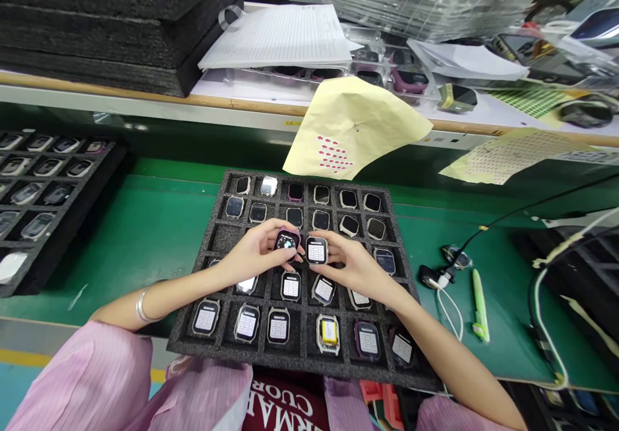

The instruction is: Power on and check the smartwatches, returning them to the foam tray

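Pink striped sleeves and a dark red top with white letters lie closest, at the bottom edge. Far left: a black foam tray of watches on the green bench; above it, on the shelf, a stack of black foam. Next right, a silver bangle on the left wrist. Left hand pinches a purple watch between thumb and fingers, thumb at the lower right of its lit face; watch sits above the middle of the centre tray. Just beside it, right hand pinches a silver watch by its edges, fingers above, thumb below; screen shows a white grid. The two watches face up, near each other. Centre tray holds rows of further watches: back rows mostly dark-faced, front rows mostly lit white; one in the front row shows a yellow block. Behind, a creased yellow sheet with red marks hangs from the shelf edge; white papers lie above. Right of the centre tray, a black cable reaches a white plug, near a light green tool. Far right, another dark tray, partly out of view.
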Action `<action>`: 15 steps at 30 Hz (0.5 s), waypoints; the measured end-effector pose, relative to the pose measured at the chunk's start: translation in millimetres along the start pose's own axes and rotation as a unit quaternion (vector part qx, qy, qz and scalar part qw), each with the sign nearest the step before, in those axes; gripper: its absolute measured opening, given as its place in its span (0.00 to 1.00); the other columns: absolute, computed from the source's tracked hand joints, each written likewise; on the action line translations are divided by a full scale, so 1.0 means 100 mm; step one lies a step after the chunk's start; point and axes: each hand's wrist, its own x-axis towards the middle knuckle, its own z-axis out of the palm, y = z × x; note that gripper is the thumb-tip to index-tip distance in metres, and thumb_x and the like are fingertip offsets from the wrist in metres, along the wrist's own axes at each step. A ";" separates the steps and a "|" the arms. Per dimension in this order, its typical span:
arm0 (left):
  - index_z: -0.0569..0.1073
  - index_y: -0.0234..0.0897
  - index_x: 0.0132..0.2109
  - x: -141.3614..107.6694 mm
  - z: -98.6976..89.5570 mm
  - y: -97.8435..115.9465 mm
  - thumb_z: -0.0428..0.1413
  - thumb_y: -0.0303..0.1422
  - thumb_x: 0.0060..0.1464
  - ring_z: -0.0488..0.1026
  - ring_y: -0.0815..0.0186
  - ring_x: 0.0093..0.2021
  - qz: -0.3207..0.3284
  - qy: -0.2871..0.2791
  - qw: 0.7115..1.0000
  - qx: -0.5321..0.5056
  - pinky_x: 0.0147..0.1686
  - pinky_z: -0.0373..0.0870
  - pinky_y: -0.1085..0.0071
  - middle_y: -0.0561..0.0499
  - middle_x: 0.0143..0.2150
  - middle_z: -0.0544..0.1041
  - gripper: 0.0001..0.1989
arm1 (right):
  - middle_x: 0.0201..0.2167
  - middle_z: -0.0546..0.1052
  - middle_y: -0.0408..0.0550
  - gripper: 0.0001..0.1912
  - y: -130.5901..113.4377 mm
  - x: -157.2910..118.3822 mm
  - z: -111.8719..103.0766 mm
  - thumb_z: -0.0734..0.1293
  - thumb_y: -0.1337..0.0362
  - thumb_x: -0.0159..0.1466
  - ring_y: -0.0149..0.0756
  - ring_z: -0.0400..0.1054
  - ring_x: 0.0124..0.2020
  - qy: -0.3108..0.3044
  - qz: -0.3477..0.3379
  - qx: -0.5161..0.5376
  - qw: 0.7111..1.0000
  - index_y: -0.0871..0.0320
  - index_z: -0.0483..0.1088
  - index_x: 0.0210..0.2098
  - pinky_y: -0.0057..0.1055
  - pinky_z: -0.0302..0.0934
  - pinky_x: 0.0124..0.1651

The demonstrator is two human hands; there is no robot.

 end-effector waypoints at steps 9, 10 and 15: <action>0.64 0.34 0.51 -0.04 -0.02 0.02 0.60 0.25 0.51 0.74 0.65 0.41 -0.001 -0.002 1.000 0.026 0.38 0.78 0.67 0.48 0.41 0.75 0.21 | 0.45 0.73 0.57 0.13 0.03 -0.19 -0.28 0.65 0.63 0.67 0.51 0.67 0.48 -0.002 -0.031 -0.477 0.878 0.60 0.72 0.49 0.47 0.63 0.51; 0.64 0.34 0.51 -0.04 -0.02 0.02 0.60 0.25 0.51 0.73 0.65 0.41 -0.001 -0.002 1.000 0.029 0.38 0.78 0.67 0.48 0.41 0.75 0.21 | 0.41 0.74 0.57 0.10 0.03 -0.24 -0.30 0.64 0.65 0.68 0.51 0.69 0.45 0.018 0.001 -0.516 0.857 0.62 0.74 0.44 0.47 0.64 0.48; 0.63 0.36 0.52 -0.01 0.00 -0.01 0.59 0.26 0.51 0.72 0.65 0.41 -0.004 0.008 0.999 0.052 0.35 0.74 0.69 0.48 0.42 0.73 0.21 | 0.36 0.75 0.60 0.09 0.20 -0.35 -0.24 0.64 0.68 0.66 0.55 0.71 0.39 0.101 0.081 -0.560 0.818 0.66 0.74 0.42 0.45 0.64 0.41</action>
